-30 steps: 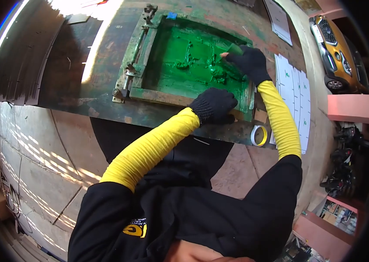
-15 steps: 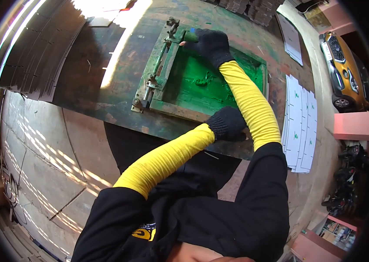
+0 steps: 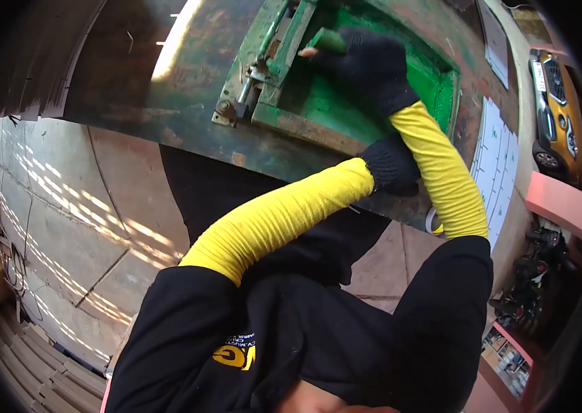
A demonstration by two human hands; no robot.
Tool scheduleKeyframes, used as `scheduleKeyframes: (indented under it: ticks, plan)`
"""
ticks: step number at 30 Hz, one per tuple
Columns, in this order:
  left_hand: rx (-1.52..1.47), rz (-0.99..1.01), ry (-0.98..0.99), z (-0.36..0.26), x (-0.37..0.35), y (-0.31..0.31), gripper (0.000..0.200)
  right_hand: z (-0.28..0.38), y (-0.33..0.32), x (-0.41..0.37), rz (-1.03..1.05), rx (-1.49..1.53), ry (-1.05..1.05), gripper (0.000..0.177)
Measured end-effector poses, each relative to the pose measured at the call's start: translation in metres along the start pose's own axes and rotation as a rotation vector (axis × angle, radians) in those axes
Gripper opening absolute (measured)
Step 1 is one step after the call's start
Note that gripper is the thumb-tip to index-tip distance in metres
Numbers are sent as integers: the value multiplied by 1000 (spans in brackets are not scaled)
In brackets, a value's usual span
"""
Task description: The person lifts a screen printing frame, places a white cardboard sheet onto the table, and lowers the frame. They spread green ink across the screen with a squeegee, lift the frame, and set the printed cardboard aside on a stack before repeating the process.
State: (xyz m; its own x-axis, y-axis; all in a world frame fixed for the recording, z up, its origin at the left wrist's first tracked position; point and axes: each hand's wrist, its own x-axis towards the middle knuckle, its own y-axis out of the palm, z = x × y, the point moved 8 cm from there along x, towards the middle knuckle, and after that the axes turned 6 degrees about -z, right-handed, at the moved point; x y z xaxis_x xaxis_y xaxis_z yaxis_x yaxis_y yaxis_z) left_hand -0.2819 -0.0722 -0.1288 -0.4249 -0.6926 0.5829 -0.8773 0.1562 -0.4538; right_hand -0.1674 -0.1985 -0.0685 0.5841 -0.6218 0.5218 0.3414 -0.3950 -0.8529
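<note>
A wooden screen frame (image 3: 311,129), stained green and clamped to a hinged metal bar (image 3: 253,86) on its left, lies on the worktable. My right hand (image 3: 375,69), in a black glove with a bare fingertip showing, grips a green-coated block-like tool (image 3: 329,41) over the green ink surface (image 3: 332,96) inside the frame. My left hand (image 3: 394,165), also gloved in black, is at the near edge of the frame, partly behind the right forearm; its fingers are hidden.
White printed sheets (image 3: 496,162) lie at the table's right side, with a round yellow-and-white item (image 3: 434,221) near my right forearm. Stacked cardboard (image 3: 22,62) stands at the left. Beyond the table are a parked orange car (image 3: 561,117) and motorcycles (image 3: 528,275).
The view has shifted, so the frame sits higher in the picture. My right hand and the tool have moved nearer my body within the frame, and the tool shows more clearly.
</note>
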Motion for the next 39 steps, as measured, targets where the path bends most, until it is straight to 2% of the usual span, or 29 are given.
scheduleKeyframes:
  ticks: [1,4,5,8,11,15,16,19,20,24,26,28,30,32,33,35,37,38,39]
  plan:
    - [7,-4,17,-3,1,-3,41,0,-1,0,17,-5,-6,58]
    - [34,186,-18,-6,3,-3,41,-11,-6,12,20,-29,-48,55]
    - [52,174,-2,-10,8,-8,41,-28,-8,16,2,-2,-3,56]
    - [130,435,-94,-10,9,-3,42,-79,-1,36,-27,69,68,60]
    - [125,363,-62,-13,6,-4,39,-145,34,47,229,-50,277,79]
    - [150,285,2,-19,12,-9,38,-167,57,56,246,-117,338,80]
    - [145,272,8,-21,12,-13,38,-171,56,63,223,-116,350,80]
    - [148,318,-29,-21,11,-13,38,-171,11,70,-266,-20,162,63]
    - [145,326,-49,-22,13,-14,38,-179,-3,64,-277,-39,179,63]
    - [238,446,-10,-22,12,-3,43,-221,-89,16,-366,35,340,56]
    - [241,430,21,-32,15,-9,43,-286,-89,-53,-136,-16,606,59]
    - [256,368,9,-39,19,-22,44,-335,-101,-126,-152,65,793,55]
    - [278,333,50,-52,26,-34,44,-361,-100,-200,-259,222,971,48]
    - [289,258,80,-67,33,-51,42,-365,-75,-236,48,-149,751,43]
    - [299,271,100,-74,36,-56,42,-367,-59,-251,25,-150,765,43]
    - [346,236,72,-84,44,-73,39,-341,-38,-249,-238,223,536,36]
    - [371,240,75,-91,45,-84,38,-287,-60,-229,-179,541,1034,56]
    - [366,188,85,-94,47,-92,36,-294,-60,-243,-201,541,1050,56]
    - [357,140,94,-98,48,-100,35,-260,-46,-242,-207,532,1024,58]
